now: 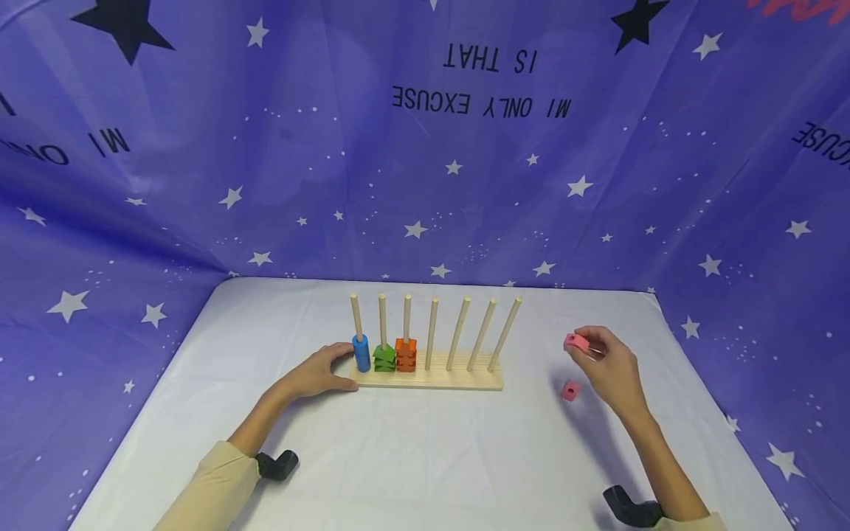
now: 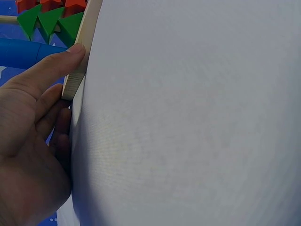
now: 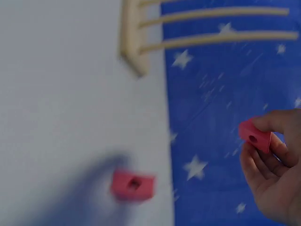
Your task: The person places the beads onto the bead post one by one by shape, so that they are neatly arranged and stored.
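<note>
A wooden peg board [image 1: 458,380] with a row of upright pegs stands on the white table. My left hand [image 1: 317,375] grips its left end, thumb [image 2: 70,55] along the front edge and fingers behind. Blue cylindrical pieces [image 1: 361,354] sit on the leftmost peg. Beside them are stacked green triangular blocks [image 1: 384,359], then orange-red blocks [image 1: 406,355] on the third peg. Out to the right, my right hand [image 1: 611,372] pinches a pink block [image 3: 254,135] with a hole through it, held above the table. Another pink block [image 1: 570,391] lies on the table below that hand.
The other pegs [image 1: 458,333], to the right on the board, are bare. A purple-blue cloth [image 1: 425,192] with stars and lettering hangs behind and at both sides of the table [image 1: 425,457]. Black wrist mounts [image 1: 277,466] stick out from both forearms.
</note>
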Action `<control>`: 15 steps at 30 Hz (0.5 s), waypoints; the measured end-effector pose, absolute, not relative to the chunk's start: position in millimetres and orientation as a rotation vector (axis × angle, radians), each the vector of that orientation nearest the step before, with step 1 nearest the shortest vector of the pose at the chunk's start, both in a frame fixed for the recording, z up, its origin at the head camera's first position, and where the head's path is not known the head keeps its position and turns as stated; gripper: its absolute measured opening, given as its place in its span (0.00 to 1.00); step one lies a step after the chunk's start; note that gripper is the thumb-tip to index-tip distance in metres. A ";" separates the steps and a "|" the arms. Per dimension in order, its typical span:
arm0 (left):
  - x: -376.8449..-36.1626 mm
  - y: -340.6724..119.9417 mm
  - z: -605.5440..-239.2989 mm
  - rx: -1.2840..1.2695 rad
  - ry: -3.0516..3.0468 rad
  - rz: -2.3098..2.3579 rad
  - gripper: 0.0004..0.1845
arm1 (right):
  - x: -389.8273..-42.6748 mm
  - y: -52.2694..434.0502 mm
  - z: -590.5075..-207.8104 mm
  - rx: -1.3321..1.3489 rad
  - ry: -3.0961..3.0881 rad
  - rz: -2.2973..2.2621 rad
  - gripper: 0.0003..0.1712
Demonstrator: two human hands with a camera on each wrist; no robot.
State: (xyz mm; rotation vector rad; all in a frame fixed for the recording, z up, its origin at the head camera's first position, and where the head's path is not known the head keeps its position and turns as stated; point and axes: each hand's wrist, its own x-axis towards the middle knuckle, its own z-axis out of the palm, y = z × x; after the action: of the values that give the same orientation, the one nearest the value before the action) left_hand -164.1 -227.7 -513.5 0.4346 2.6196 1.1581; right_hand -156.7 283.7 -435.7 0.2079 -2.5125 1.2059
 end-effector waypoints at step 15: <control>-164.6 -227.2 -514.9 0.428 2.624 1.146 0.47 | -132.3 167.8 -353.3 0.639 -2.081 1.767 0.22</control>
State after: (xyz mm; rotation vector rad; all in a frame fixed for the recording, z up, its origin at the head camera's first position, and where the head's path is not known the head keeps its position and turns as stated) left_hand -164.6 -227.2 -514.9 0.4282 2.6242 1.1458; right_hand -132.3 167.8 -353.3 0.6390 -2.0810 1.7666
